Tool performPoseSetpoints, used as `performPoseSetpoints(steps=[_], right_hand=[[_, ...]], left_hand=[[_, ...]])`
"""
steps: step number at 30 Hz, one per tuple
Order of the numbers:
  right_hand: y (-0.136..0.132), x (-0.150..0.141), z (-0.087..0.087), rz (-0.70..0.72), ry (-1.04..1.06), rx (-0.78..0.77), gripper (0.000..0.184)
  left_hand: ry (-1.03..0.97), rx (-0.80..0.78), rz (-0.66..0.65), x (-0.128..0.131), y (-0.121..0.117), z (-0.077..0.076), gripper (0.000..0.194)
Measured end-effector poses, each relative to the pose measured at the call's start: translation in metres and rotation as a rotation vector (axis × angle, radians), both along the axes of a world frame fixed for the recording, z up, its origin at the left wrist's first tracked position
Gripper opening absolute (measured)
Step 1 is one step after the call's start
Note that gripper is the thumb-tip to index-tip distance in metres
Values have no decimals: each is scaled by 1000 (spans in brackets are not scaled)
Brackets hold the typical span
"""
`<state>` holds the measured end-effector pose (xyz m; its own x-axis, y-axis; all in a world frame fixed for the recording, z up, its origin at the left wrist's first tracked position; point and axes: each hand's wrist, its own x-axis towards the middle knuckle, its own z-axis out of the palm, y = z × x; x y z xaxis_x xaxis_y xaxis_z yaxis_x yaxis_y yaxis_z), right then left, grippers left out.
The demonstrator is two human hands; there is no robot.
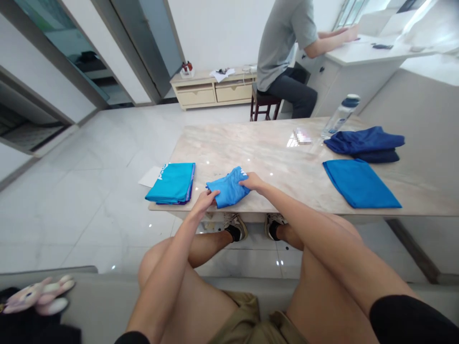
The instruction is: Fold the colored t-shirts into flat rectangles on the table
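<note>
A small, partly folded light-blue garment lies at the near edge of the marble table. My left hand pinches its near left corner, fingers closed on the cloth. My right hand rests on its right side, fingers curled onto the fabric. To the left sits a folded turquoise garment on top of a purple one, its edge hanging slightly over the table's corner.
A blue garment lies flat at the right, with darker blue folded clothes and a water bottle behind it. A person in a grey shirt sits at a white desk beyond. A pink plush toy lies beside me.
</note>
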<state>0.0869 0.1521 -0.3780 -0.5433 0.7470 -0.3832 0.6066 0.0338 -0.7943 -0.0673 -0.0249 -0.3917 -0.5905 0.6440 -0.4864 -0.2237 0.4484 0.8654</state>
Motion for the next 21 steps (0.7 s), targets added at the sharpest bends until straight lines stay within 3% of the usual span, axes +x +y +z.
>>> performPoseSetpoints(steps=[6, 10, 12, 15, 18, 21], right_hand=[[-37, 29, 25, 260, 175, -135, 56], [-52, 30, 34, 418, 334, -209, 56], [-59, 16, 43, 448, 357, -219, 60], [-62, -30, 63, 489, 385, -221, 59], [-55, -103, 84, 554, 488, -155, 56], [-47, -181, 93, 573, 513, 11, 52]], left_hand=[[51, 221, 279, 77, -93, 7, 47], [140, 211, 375, 104, -144, 11, 51], [210, 196, 369, 94, -155, 21, 49], [295, 233, 357, 54, -150, 44, 48], [363, 319, 422, -2, -131, 63, 51], [408, 295, 492, -50, -120, 69, 52]])
